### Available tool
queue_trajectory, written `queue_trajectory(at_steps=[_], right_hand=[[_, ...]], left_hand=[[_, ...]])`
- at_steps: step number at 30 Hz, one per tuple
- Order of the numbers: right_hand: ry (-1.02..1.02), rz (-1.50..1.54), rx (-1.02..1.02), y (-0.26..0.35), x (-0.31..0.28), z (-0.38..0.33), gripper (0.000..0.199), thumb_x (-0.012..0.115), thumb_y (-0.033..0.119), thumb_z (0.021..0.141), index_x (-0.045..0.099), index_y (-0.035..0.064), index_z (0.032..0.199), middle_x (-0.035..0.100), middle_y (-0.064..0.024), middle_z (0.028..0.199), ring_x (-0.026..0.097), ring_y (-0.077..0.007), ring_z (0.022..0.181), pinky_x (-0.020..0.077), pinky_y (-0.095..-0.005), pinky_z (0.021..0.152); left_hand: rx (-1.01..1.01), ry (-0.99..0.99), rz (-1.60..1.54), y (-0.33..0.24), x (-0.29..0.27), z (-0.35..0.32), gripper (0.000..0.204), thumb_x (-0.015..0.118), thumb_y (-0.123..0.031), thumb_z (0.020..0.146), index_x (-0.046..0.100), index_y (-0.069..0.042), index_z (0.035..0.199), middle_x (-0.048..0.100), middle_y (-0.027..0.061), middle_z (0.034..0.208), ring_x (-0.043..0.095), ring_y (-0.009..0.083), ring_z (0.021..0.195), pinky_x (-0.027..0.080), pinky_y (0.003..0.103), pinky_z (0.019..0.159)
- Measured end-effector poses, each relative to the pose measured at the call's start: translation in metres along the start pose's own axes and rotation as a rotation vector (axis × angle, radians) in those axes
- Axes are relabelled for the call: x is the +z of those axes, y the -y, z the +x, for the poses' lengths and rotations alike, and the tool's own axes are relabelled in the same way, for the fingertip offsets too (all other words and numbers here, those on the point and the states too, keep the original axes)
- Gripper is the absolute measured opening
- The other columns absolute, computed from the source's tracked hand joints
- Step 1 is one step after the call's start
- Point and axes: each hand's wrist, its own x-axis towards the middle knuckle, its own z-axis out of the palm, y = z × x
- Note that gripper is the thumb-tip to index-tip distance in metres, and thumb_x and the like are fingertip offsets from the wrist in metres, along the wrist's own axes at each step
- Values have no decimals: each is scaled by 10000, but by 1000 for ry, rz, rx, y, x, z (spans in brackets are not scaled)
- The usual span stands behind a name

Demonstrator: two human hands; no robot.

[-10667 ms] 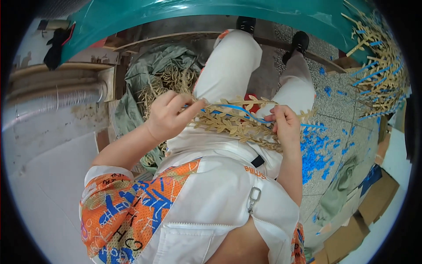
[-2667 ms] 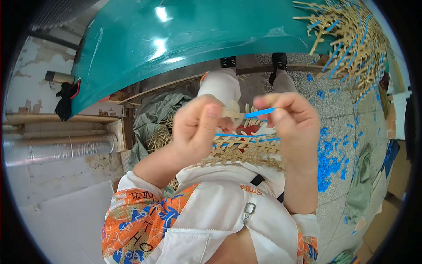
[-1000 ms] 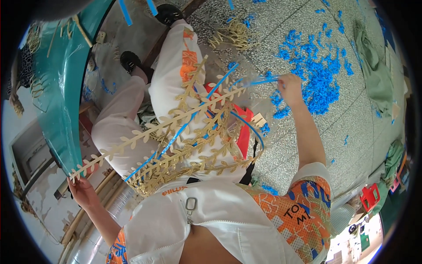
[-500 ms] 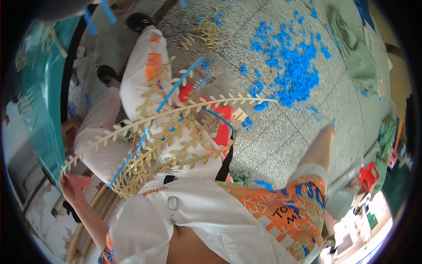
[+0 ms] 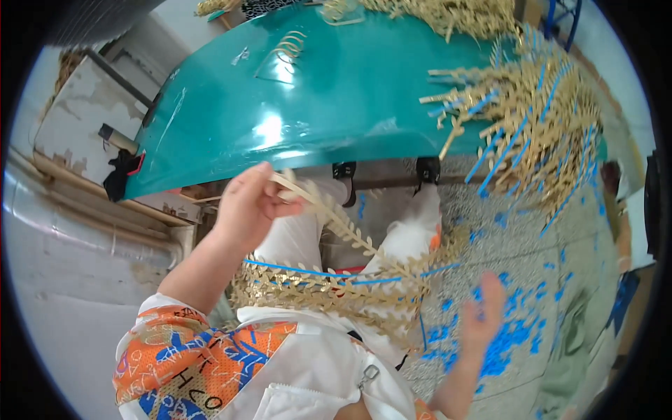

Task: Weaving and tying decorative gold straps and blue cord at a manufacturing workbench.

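Observation:
Between the thumb and fingers of my left hand (image 5: pixel 248 206), near the table's front edge, is one end of a gold leaf-shaped trim strip (image 5: pixel 336 222). The strip slants down to the right toward my lap, where its far end merges with other strips. A heap of similar gold leaf trim (image 5: pixel 280 297) lies across my white trousers, with thin blue strips (image 5: pixel 297 269) among it. Off to the right, over the floor, my right hand (image 5: pixel 483 311) is blurred by motion, its fingers stretched upward and nothing visible in them.
A teal-covered table (image 5: pixel 210 115) stands in front of me. Gold trim with blue strips (image 5: pixel 539 119) hangs over its right end; more gold trim (image 5: pixel 448 14) lies at the back, near a loose coil (image 5: pixel 288 49). Blue scraps (image 5: pixel 518 329) litter the floor beside a green cloth (image 5: pixel 574 329).
The view has swung from the floor toward the table. My left hand, still holding the strip's end, is now before the table edge. My right hand stays out to the right, now raised.

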Motion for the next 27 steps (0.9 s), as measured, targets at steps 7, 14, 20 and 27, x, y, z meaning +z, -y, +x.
queue_trajectory(at_steps=[7, 14, 20, 27], right_hand=[[-131, 219, -393, 156, 103, 98, 313, 613, 73, 735, 529, -51, 1010, 586, -128, 899, 560, -239, 786, 427, -280, 724], [-259, 728, 312, 125, 62, 113, 284, 450, 141, 831, 499, -17, 1062, 518, -53, 688, 499, -150, 720, 401, -283, 716], [-438, 987, 246, 105, -12, 101, 353, 406, 242, 874, 444, -32, 1093, 495, -37, 730, 481, -139, 743, 379, -275, 699], [-831, 446, 188, 71, -75, 96, 320, 437, 227, 880, 434, -24, 1079, 517, -41, 774, 484, -130, 747, 378, -246, 683]], left_hand=[[294, 528, 258, 1, 31, 12, 319, 353, -218, 906, 532, 9, 772, 590, 120, 836, 547, 138, 730, 436, 278, 642], [932, -90, 930, -43, -15, 239, 229, 538, -220, 767, 569, -6, 693, 558, 183, 702, 550, 330, 648, 438, 388, 600], [969, -329, 1491, -68, -76, 442, 192, 497, -191, 785, 610, -55, 860, 599, 138, 882, 548, 300, 866, 439, 392, 753], [483, -30, 1758, -85, -85, 451, 164, 562, -76, 684, 635, -94, 830, 612, 123, 870, 581, 293, 815, 472, 387, 715]])
